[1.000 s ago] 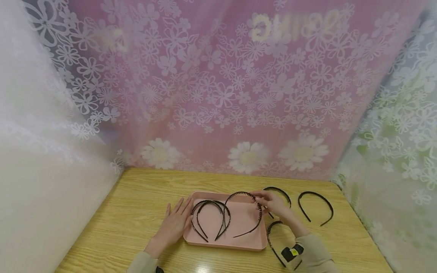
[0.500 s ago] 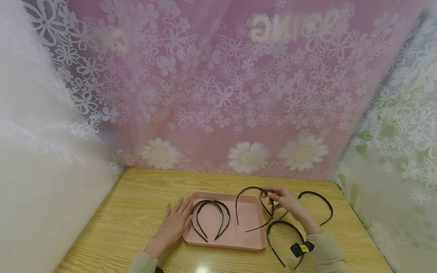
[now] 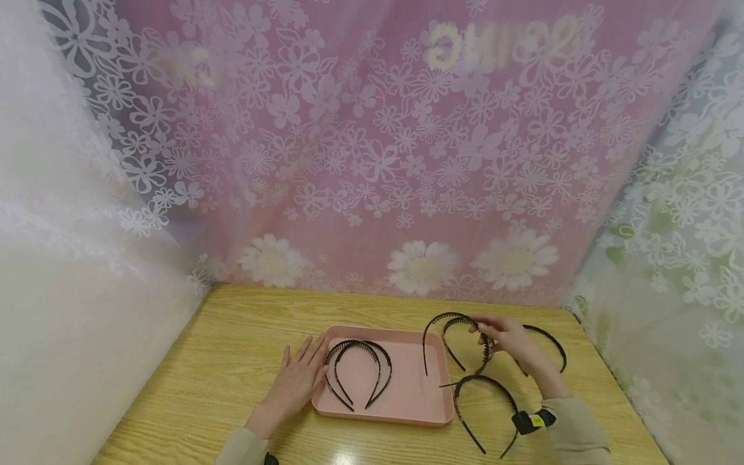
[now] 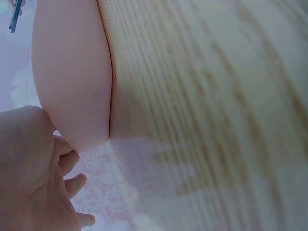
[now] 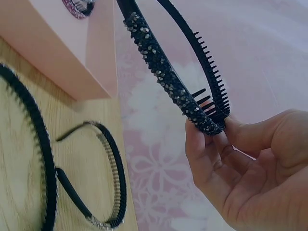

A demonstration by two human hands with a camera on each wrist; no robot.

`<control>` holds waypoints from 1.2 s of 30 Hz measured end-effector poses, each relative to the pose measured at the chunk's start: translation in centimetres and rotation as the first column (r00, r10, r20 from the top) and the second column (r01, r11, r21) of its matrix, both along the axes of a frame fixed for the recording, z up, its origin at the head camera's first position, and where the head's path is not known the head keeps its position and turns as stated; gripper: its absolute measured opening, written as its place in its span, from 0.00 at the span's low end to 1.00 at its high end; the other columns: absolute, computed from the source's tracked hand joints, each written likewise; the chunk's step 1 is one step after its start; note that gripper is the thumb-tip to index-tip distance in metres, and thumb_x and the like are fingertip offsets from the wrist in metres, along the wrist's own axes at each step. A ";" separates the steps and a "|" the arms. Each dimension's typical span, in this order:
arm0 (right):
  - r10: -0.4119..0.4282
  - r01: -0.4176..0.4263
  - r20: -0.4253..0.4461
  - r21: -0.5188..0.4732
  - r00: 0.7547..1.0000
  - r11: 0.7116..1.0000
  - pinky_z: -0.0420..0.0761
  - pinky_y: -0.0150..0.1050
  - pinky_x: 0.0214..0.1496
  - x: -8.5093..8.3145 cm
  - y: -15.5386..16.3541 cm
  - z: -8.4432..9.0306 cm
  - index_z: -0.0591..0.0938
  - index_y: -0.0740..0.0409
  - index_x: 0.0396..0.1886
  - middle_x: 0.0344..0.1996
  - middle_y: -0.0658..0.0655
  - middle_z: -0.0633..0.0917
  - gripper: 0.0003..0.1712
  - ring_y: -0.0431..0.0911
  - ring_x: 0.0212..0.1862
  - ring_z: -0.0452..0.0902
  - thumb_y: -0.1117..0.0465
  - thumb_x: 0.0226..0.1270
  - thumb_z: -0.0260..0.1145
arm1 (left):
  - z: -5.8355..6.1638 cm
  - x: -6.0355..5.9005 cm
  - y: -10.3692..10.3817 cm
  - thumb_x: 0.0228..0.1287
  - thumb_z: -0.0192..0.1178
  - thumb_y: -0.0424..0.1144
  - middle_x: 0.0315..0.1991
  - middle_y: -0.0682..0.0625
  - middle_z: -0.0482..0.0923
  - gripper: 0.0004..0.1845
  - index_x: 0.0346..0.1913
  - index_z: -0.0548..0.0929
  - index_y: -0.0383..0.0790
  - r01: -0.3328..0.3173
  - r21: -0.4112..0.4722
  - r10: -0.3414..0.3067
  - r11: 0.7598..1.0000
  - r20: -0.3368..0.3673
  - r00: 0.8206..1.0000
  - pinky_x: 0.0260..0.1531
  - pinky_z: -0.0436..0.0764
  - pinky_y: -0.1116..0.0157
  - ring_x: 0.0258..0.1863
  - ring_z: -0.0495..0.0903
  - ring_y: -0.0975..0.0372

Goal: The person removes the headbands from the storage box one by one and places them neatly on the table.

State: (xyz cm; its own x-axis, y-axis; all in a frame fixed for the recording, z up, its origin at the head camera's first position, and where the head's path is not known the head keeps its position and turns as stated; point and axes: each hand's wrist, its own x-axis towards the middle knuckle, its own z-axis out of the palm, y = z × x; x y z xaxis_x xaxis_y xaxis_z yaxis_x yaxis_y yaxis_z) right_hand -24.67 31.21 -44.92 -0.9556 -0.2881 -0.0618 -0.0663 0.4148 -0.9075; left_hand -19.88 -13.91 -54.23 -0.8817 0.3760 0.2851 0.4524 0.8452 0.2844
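Note:
My right hand [image 3: 511, 339] pinches a black toothed headband [image 3: 431, 322] above the right end of the pink tray [image 3: 383, 419]. In the right wrist view, thumb and fingers grip this headband [image 5: 159, 67] at its curve; dark glittering stones cover its outer face. My left hand [image 3: 296, 379] lies against the tray's left side with its fingers extended; the left wrist view has the hand [image 4: 36, 168] touching the tray wall [image 4: 72, 72]. Two overlapping black headbands [image 3: 391, 371] lie inside the tray, on its left half.
Right of the tray, one headband [image 3: 445, 339] lies on the wooden table [image 3: 244, 349] partly behind the held one. Another headband [image 3: 487, 379] lies nearer the front, and a third headband [image 3: 562, 354] farther right, partly covered by the hand. A floral curtain [image 3: 360, 194] hangs behind.
My right hand has moved right with the held headband, from over the tray to its right edge, over a headband on the table. My left hand has stayed in place.

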 end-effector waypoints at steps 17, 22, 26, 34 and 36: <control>-0.052 0.053 -0.015 0.090 0.999 0.995 0.82 0.49 0.40 1.4 4.3 0.3 0.63 0.74 0.74 0.56 0.68 0.81 0.28 0.43 0.39 0.78 0.60 0.84 0.50 | -0.1 -0.2 0.1 0.80 0.51 0.44 0.78 0.43 0.59 0.30 0.78 0.62 0.36 -0.015 -0.035 0.016 0.999 0.039 0.999 0.70 0.51 0.31 0.77 0.58 0.43; -0.063 0.064 -0.011 0.092 0.998 0.994 0.83 0.46 0.40 1.5 5.6 -0.3 0.63 0.74 0.74 0.55 0.67 0.82 0.29 0.43 0.41 0.79 0.60 0.84 0.49 | 0.0 -0.1 0.1 0.80 0.52 0.44 0.78 0.43 0.60 0.30 0.78 0.63 0.36 -0.016 -0.032 0.017 0.999 0.031 0.999 0.70 0.52 0.31 0.76 0.58 0.43; -0.066 0.065 0.008 0.088 0.998 0.994 0.83 0.46 0.40 1.7 7.0 -0.5 0.63 0.74 0.74 0.51 0.56 0.83 0.29 0.42 0.41 0.79 0.60 0.84 0.49 | -0.1 -0.1 0.1 0.79 0.54 0.42 0.77 0.41 0.62 0.30 0.77 0.64 0.35 -0.005 -0.007 0.005 1.000 -0.009 1.000 0.68 0.54 0.29 0.75 0.61 0.41; -0.104 0.101 0.019 0.115 0.994 0.988 0.82 0.48 0.39 2.6 10.2 -0.7 0.60 0.77 0.74 0.52 0.55 0.84 0.30 0.40 0.39 0.79 0.58 0.85 0.48 | -0.1 -0.1 0.1 0.78 0.54 0.41 0.77 0.41 0.62 0.30 0.77 0.64 0.35 -0.007 0.003 0.007 1.000 -0.011 1.000 0.68 0.54 0.29 0.75 0.61 0.41; -0.108 0.106 0.011 0.112 0.994 0.988 0.82 0.45 0.37 2.8 10.8 -0.9 0.59 0.78 0.74 0.50 0.53 0.85 0.31 0.39 0.38 0.79 0.59 0.85 0.48 | -0.1 -0.1 0.1 0.79 0.53 0.42 0.77 0.42 0.61 0.30 0.77 0.64 0.35 -0.013 -0.006 0.014 1.000 0.011 1.000 0.69 0.53 0.30 0.76 0.60 0.42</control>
